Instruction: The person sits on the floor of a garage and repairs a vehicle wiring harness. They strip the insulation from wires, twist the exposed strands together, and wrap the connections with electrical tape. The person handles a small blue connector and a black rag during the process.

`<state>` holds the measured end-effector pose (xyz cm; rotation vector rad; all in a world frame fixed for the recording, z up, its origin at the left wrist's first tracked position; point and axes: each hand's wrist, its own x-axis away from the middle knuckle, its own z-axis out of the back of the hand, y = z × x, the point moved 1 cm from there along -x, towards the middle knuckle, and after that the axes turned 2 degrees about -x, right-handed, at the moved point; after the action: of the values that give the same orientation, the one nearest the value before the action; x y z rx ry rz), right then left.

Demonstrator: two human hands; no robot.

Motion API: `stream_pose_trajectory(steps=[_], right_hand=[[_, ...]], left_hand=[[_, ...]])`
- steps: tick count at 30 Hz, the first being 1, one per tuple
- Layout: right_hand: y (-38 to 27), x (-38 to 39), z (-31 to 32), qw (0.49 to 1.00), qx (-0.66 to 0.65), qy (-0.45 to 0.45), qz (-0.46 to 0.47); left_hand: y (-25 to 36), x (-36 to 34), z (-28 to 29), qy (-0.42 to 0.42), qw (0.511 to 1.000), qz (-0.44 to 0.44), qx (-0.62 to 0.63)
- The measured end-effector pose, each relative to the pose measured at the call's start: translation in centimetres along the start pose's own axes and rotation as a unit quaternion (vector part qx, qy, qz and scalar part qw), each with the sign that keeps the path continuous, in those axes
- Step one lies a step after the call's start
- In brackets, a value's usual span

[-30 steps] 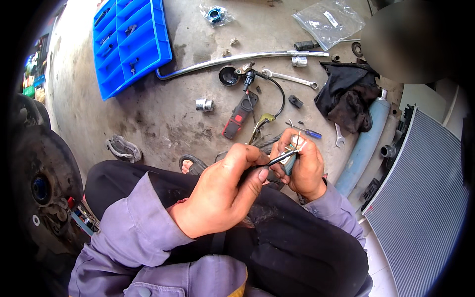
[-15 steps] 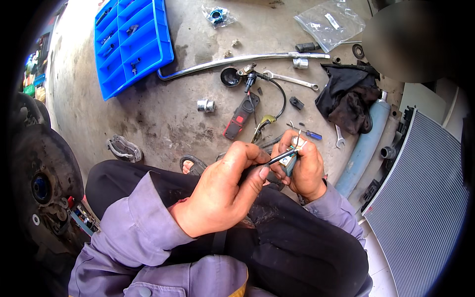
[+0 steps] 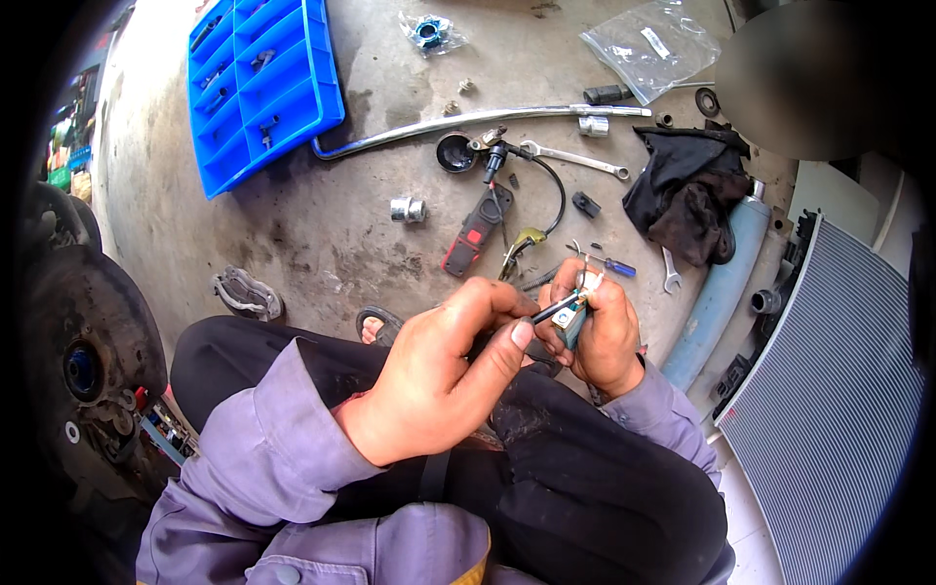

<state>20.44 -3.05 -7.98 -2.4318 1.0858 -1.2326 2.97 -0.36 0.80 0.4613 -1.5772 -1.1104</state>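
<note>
My left hand (image 3: 439,375) is closed in a pinch on a slim black rod or cable (image 3: 556,307); its kind cannot be made out. The rod's far end meets a small green-and-silver block (image 3: 565,322) gripped between the thumb and fingers of my right hand (image 3: 606,341). Thin bare-looking wires (image 3: 583,260) stick up past the right fingertips. The right fingers hide much of the block. Just beyond that hand, a blue-handled screwdriver (image 3: 618,266) lies on the floor.
A blue compartment tray (image 3: 336,97) lies far left with several bolts. A long metal bar (image 3: 439,124), a combination wrench (image 3: 575,159), sockets (image 3: 408,209) and a red-and-black device (image 3: 478,232) lie ahead. A black cloth (image 3: 682,195), blue cylinder (image 3: 717,288) and radiator (image 3: 829,390) stand right.
Both hands keep nearly the same pose and hold. The left fingertips shift slightly along the black rod; the rest of the scene stays put.
</note>
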Motion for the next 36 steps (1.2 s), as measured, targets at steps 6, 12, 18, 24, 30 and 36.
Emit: stream_pose_trajectory(steps=[6, 12, 18, 24, 30, 36], right_hand=[[0.0, 0.1, -0.2, 1.0, 0.004, 0.004, 0.006], [0.3, -0.1, 0.1, 1.0, 0.011, -0.004, 0.001], [0.6, 0.1, 0.0, 1.0, -0.002, 0.007, -0.01], [0.6, 0.1, -0.1, 1.0, -0.003, 0.007, -0.011], [0.4, 0.1, -0.3, 1.0, 0.011, 0.022, -0.015], [0.1, 0.0, -0.4, 1.0, 0.023, 0.003, -0.002]], left_hand=[[-0.8, -0.1, 0.0, 0.034, 0.996, -0.036, -0.07], [-0.2, -0.3, 0.3, 0.066, 0.984, -0.069, -0.15], [-0.4, -0.5, 0.3, 0.08, 0.966, -0.136, -0.206], [-0.4, -0.5, 0.3, 0.089, 0.964, -0.135, -0.21], [-0.1, -0.5, 0.6, 0.054, 0.971, -0.103, -0.208], [0.0, -0.5, 0.6, 0.026, 0.987, -0.052, -0.153]])
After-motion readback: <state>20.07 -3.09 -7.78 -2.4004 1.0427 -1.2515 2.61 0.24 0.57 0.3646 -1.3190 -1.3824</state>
